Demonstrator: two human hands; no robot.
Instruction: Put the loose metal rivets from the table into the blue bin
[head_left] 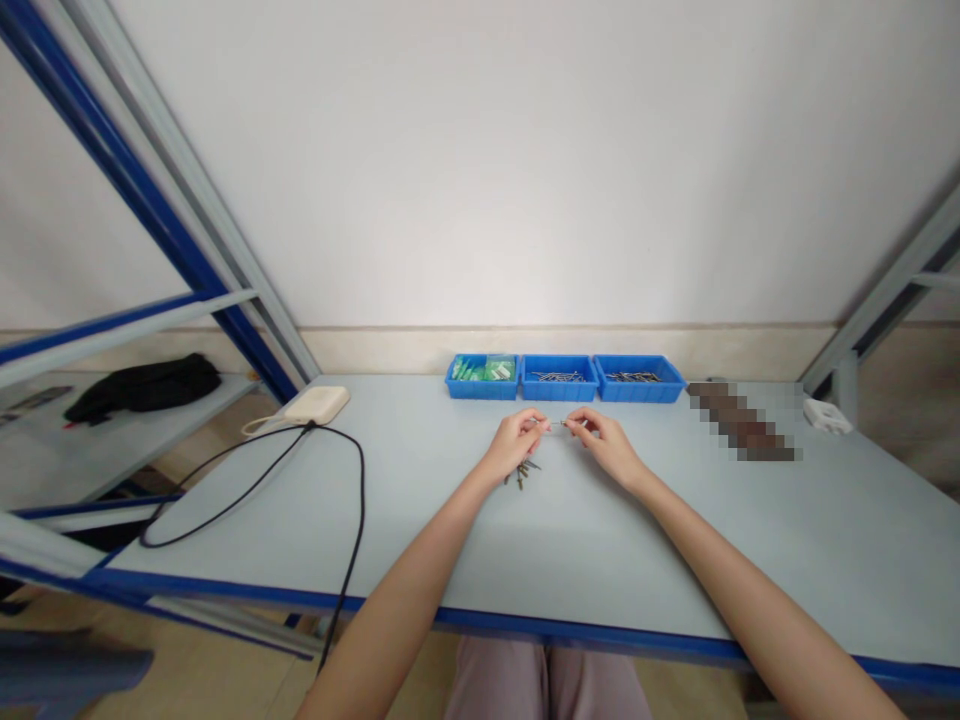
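Note:
My left hand (517,440) and my right hand (606,445) face each other above the table, thumbs and fingers pinched. Between them runs a thin metal rod (556,426), each hand holding one end. The right end looks darker, but its detail is too small to make out. Just below my left hand lies a small pile of metal pieces (523,472), brass-coloured and grey, partly hidden by the hand. Behind the hands stand three blue bins: the middle bin (560,390) holds thin silvery rods, the right bin (641,392) brownish metal pieces, the left bin (480,389) green-and-white packets.
A cream-coloured box (318,405) with a black cable (363,490) sits on the table's left side; the cable loops over the front edge. At right are a blurred-out brown item (742,425) and a white plug-like block (827,416). Blue-grey frame posts flank the table.

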